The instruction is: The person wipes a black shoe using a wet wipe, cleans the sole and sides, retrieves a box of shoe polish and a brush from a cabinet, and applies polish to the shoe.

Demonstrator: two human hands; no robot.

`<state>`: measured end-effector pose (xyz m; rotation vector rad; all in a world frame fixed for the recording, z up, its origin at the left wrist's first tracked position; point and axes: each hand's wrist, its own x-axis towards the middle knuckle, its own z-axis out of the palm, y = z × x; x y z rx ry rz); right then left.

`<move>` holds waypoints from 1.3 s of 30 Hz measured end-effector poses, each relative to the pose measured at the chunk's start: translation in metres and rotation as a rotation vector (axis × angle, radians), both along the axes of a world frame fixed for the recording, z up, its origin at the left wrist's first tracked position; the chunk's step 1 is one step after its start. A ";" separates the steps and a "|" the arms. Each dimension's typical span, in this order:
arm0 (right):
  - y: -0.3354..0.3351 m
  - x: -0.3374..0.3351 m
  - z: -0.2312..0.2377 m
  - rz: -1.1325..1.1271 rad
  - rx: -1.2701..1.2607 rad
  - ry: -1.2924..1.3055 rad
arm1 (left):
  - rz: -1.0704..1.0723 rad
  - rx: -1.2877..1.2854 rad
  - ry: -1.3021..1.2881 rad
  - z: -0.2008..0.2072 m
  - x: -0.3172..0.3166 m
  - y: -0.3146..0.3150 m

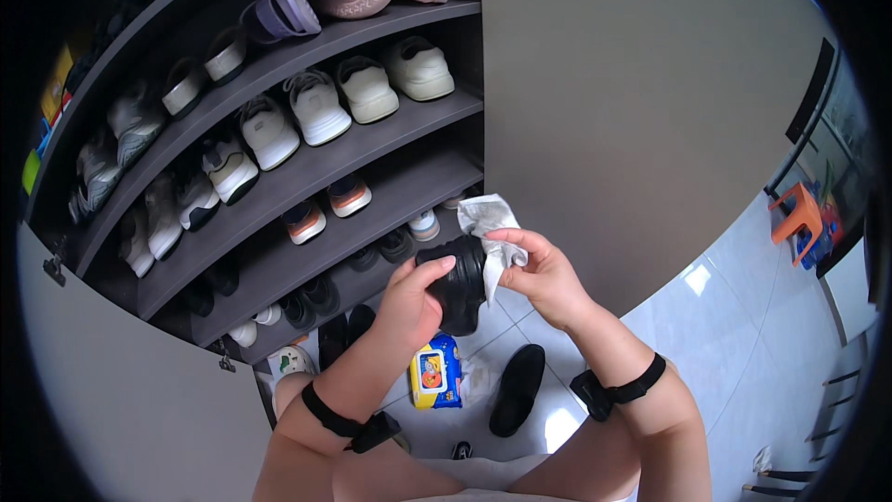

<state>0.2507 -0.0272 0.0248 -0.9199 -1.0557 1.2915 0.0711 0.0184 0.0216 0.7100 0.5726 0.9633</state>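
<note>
My left hand [412, 305] is closed around a black shoe [460, 293], its thumb lying over the upper. Thumb and fingers of my right hand [542, 277] pinch a crumpled white wipe [490, 215] against the shoe's right end; part of that end is hidden by the cloth. Below, on the tiled floor, lies another black shoe [518, 390]. Left of it sits a blue and yellow pack of wet wipes [448, 392], with a crumpled whitish piece [476, 379] beside it.
An open shoe cabinet [409, 144] with several curved-looking shelves of shoes stands ahead. Its right door [641, 112] and left door [139, 390] are swung outward. Dark shoes [334, 339] rest on the floor by its base. An orange stool [795, 212] is at the far right.
</note>
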 end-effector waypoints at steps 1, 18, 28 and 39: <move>-0.001 -0.004 -0.004 0.004 -0.005 -0.004 | -0.135 -0.220 -0.149 0.000 -0.004 0.002; -0.013 -0.022 -0.009 -0.388 0.423 -0.644 | 0.030 0.848 0.369 0.001 -0.012 -0.003; -0.011 -0.026 -0.006 -0.452 0.403 -0.647 | 0.078 0.958 0.437 0.004 -0.012 -0.002; -0.007 -0.034 -0.004 -0.417 0.376 -0.457 | -0.002 0.910 0.483 0.009 -0.024 -0.004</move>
